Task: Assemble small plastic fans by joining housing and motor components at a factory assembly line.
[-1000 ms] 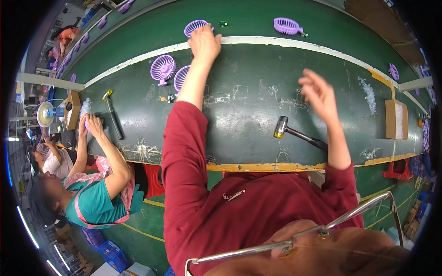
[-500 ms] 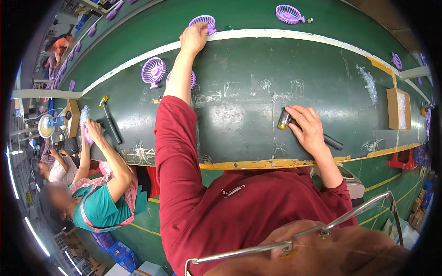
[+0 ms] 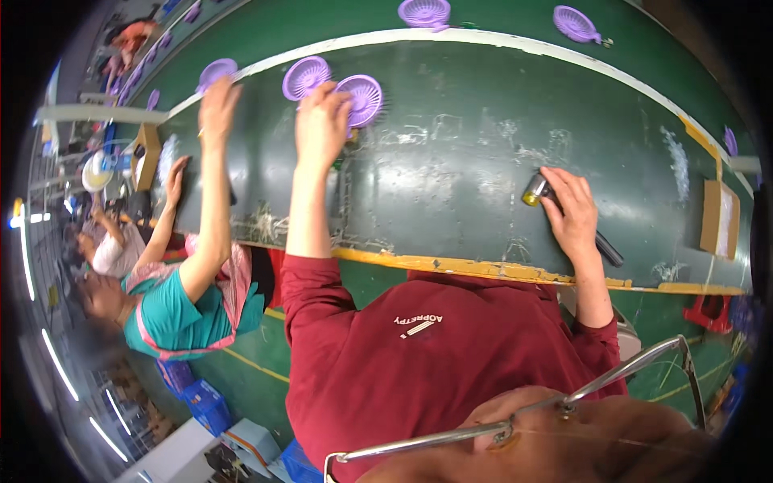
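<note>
Two round purple fan housings with slatted grilles lie close together at the far left of the green bench. My left hand is between them, its fingers closed at the near-left edge of the right fan housing; the left fan housing lies just beyond the fingertips. A small part on a wire hangs below the right one, partly hidden. My right hand grips a small hammer low over the bench; its head has a yellow end, and its black handle emerges beneath my palm.
Past the white divider, purple fan housings lie on a green strip. To the left, a co-worker's hand reaches toward another purple fan. A cardboard box stands at the right; a yellow-taped edge borders the bench.
My left hand has left the fan housing beyond the divider and come back to the pair on the bench. The co-worker's arm has reached forward. My right hand still holds the hammer; the view has shifted.
</note>
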`<state>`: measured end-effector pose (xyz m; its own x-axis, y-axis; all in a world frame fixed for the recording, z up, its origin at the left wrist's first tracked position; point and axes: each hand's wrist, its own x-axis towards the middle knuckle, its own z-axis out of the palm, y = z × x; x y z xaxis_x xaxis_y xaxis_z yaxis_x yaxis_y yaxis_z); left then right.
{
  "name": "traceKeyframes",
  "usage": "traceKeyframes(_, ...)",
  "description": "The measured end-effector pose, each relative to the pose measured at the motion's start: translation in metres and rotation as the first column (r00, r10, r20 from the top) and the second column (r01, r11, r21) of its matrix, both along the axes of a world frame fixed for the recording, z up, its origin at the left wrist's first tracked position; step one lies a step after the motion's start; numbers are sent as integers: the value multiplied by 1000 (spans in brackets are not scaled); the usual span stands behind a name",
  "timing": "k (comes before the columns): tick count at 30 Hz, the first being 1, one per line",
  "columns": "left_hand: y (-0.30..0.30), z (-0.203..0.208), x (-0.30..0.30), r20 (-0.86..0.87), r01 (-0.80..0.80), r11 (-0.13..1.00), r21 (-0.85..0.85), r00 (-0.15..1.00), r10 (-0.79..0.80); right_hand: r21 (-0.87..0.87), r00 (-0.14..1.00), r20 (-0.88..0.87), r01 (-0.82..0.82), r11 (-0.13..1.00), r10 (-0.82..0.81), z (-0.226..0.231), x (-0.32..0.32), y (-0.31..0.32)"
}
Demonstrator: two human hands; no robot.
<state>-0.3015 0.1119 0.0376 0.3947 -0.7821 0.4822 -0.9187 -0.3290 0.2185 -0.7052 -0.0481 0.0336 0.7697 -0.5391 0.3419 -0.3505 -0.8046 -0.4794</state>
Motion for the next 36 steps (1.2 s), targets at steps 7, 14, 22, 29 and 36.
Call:
traceKeyframes(7, 0, -5, -79, -502, 98, 995, -13, 860, -91, -16, 1000, 7, 4, 1000, -3, -2, -2, -1)
traceKeyframes(14, 18, 0, -145, -367, 23, 976, -214, 925, -102, -41, 997, 78, -10, 999, 13, 28, 9, 9)
traceKeyframes(22, 23, -19, -185, -662, -60, 981, -185, 745, -80, -96, 946, 127, -286, 953, 297, 27, 99, 29)
traceKeyframes(29, 21, -33, -170, -637, -64, 971, -229, 765, -100, 18, 920, 7, -392, 920, 392, 3, 135, 19)
traceKeyframes(36, 19, -11, -176, -609, -46, 960, -275, 781, -137, 238, 955, -9, -287, 928, 298, 14, 142, 16)
